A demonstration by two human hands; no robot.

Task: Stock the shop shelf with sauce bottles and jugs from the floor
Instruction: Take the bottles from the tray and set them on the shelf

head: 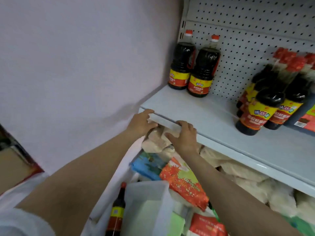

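Shelf [196, 109]: two dark sauce jugs [202, 65] stand upright at the back left corner, side by side against the pegboard [247, 31], red caps up, long axes vertical. Labels yellow over red; writing too blurred to read. Near the right edge, a cluster of dark sauce bottles [260, 103], red-capped, same yellow-red label style; count uncertain, at least four. They appear tilted, which may be lens effect.

One more bottle [116, 212] stands upright below, at the frame's lower edge.

Left hand [140, 122] and right hand [183, 133] both grip the shelf's front edge near its left corner, fingers [183, 124] curled over the lip.

Lower shelf: printed bags [182, 181].
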